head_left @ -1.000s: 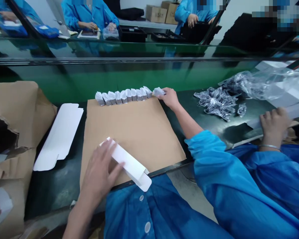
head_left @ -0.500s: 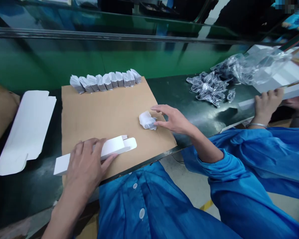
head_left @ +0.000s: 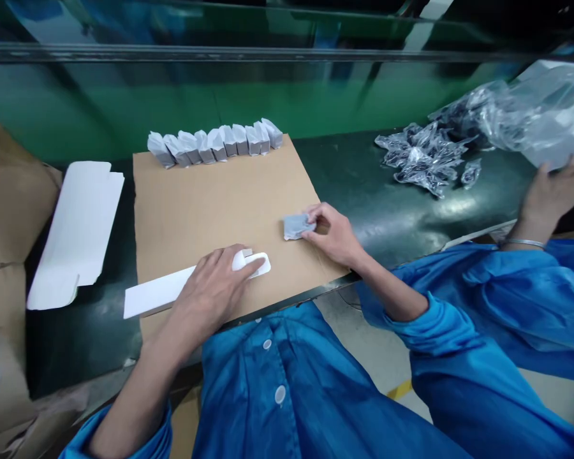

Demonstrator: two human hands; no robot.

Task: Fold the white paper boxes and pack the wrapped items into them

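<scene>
Left hand (head_left: 217, 284) presses the box (head_left: 155, 294) down, lower centre; right hand (head_left: 333, 234) pinches a packet (head_left: 295, 225); best hold the box steady.

A: The cardboard sheet (head_left: 210, 197)?
B: Plain brown; on it a white box (head_left: 157, 293) and a grey packet (head_left: 296, 226).
A: Left of it?
B: A white flat carton (head_left: 76, 229). Beyond it, green belt (head_left: 124, 108).

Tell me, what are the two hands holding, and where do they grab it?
The left hand grips the white box at its flap end. The right hand pinches the small grey packet by its right edge.
</scene>
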